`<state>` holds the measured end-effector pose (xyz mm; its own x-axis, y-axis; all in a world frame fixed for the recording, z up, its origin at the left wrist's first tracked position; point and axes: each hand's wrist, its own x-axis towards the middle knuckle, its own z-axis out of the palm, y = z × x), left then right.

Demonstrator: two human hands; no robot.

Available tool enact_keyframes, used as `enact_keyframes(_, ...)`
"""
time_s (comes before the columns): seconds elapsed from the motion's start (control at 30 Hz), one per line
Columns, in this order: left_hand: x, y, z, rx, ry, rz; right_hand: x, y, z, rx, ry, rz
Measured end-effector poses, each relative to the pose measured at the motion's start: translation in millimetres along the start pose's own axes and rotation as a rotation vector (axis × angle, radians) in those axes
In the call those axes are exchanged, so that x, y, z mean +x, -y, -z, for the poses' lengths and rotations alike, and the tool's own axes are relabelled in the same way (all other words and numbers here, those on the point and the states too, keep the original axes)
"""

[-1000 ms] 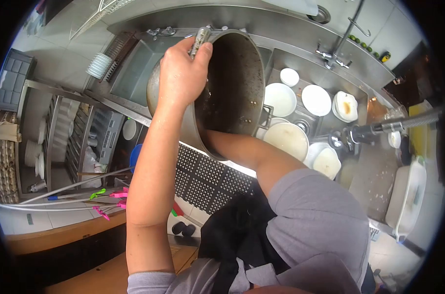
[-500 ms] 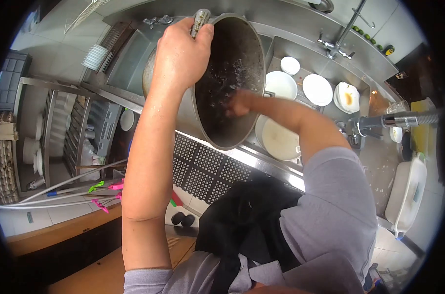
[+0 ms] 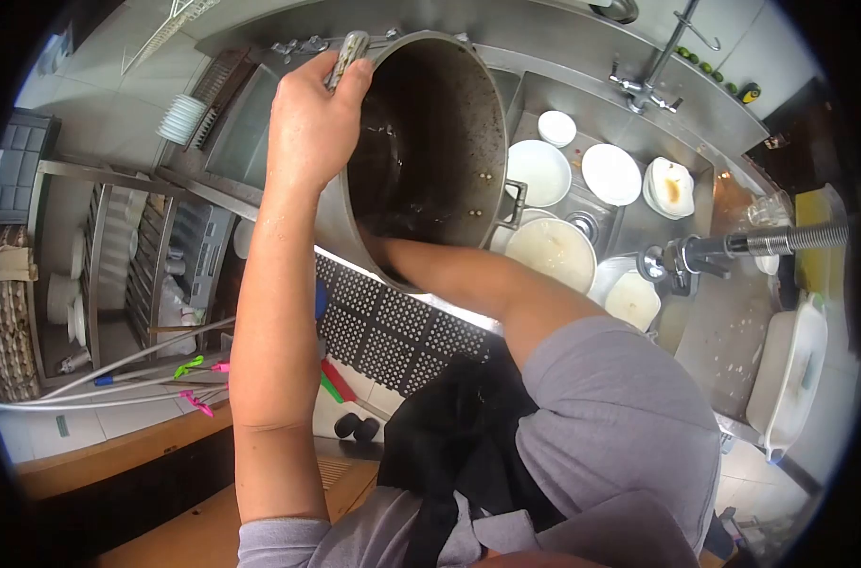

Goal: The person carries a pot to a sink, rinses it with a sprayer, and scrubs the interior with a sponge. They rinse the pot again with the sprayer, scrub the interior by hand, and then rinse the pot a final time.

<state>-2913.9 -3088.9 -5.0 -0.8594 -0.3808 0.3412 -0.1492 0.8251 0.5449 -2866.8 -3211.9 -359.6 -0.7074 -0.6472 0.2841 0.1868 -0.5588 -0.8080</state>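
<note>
A large dark metal pot (image 3: 449, 104) is tilted, its mouth facing me, over the sink edge. My left hand (image 3: 319, 114) is closed around the pot's handle (image 3: 351, 59), which has a speckled wrapping, at the upper left rim. My right forearm reaches over the pot's lower rim into its inside; the right hand itself is hidden in the dark lower left part. A second metal handle (image 3: 514, 204) sticks out on the pot's right side. Small light bits cling to the inner wall near it.
The sink right of the pot holds white bowls (image 3: 541, 174), a round plate (image 3: 611, 174), stacked stained dishes (image 3: 670, 186) and a bowl of cloudy liquid (image 3: 552, 252). A faucet (image 3: 643, 93) stands behind; a sprayer (image 3: 696, 254) juts in from the right. A white tub (image 3: 789, 379) sits far right.
The pot and my left hand have shifted left, and the pot's mouth opens wider to view. My right hand has gone deeper, down and left, out of sight. More dishes show in the sink.
</note>
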Motion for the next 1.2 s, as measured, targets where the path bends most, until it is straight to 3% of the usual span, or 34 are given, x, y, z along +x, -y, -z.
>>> enact_keyframes(0.1, 5.9, 3.1, 3.6, 0.002, 0.029, 0.004, -30.1, 230.6, -24.1, 0.215, -0.097, -0.724)
enact_keyframes(0.13, 11.7, 3.5, 3.7, 0.021, 0.058, -0.034, -43.6, 170.1, 12.3, 0.056, 0.165, -0.242)
enact_keyframes(0.2, 27.7, 3.1, 3.0, 0.033, 0.09, -0.085, -85.1, 192.5, 35.5, 0.134, 0.285, -0.417)
enact_keyframes(0.23, 38.9, 2.7, 3.6, 0.043, 0.153, -0.042, -101.5, 202.4, 55.2, 0.127, 0.281, -0.411)
enact_keyframes(0.3, 60.9, -4.3, 0.5, 0.049, 0.218, 0.0, -126.9, 214.9, 87.2, -0.853, 0.758, -0.116)
enact_keyframes(0.4, 90.1, -17.6, -14.4, 0.033, 0.412, 0.056, -133.3, 235.1, 75.0, -0.982, 0.773, -0.179)
enact_keyframes(0.47, 104.6, -26.2, -36.2, 0.08, 0.468, 0.045, -129.0, 228.4, 50.9, -0.827, 0.556, -0.068)
enact_keyframes(0.5, 103.9, -26.3, -46.3, 0.075, 0.473, 0.042, -131.4, 229.3, 41.6, -0.83, 0.551, -0.072)
enact_keyframes(0.57, 87.1, -32.5, -55.7, 0.154, 0.205, -0.429, -136.5, 237.1, 21.2, -0.726, 0.301, 0.015)
enact_keyframes(0.67, 21.2, -22.1, -29.2, -0.237, 0.122, -0.377, -128.1, 253.4, 17.6, -0.743, 0.187, 0.031)
enact_keyframes(0.73, -29.4, 24.0, -7.6, -0.263, -0.156, -0.663, -110.8, 259.9, 17.9, -0.593, 0.107, 0.093)
enact_keyframes(0.8, -114.7, 78.8, 8.9, -0.389, -0.258, -0.334, -88.7, 275.9, 13.5, -0.408, 0.017, 0.101)
enact_keyframes(0.83, -163.4, 95.7, 10.4, -0.543, -0.185, 0.028, -84.2, 295.8, 4.4, -0.343, -0.046, 0.044)
enact_keyframes(0.9, -247.0, 140.3, -17.1, -0.419, 0.069, 0.166, -77.1, 306.9, -17.1, -0.188, -0.12, 0.061)
enact_keyframes(0.93, -278.5, 141.4, -31.6, -0.41, 0.181, 0.159, -72.7, 309.0, -27.1, -0.083, -0.214, 0.058)
enact_keyframes(0.97, -295.4, 122.1, -38.9, -0.591, 0.281, 0.253, -68.0, 306.7, -36.4, 0.025, -0.303, 0.049)
enact_keyframes(1.0, -305.7, 106.2, -45.5, -0.853, 0.229, 0.238, -59.3, 301.1, -41.8, 0.133, -0.321, 0.065)
enact_keyframes(1.03, -304.5, 112.7, -55.2, -0.568, 0.139, 0.072, -54.0, 305.9, -51.5, 0.124, -0.375, 0.089)
enact_keyframes(1.1, -298.2, 102.2, -51.9, -1.024, -0.045, 0.145, -38.2, 310.2, -59.7, 0.116, -0.445, 0.124)
enact_keyframes(1.2, -288.8, 95.2, -41.8, -1.221, -0.243, 0.21, -23.2, 315.2, -66.4, 0.259, -0.493, 0.124)
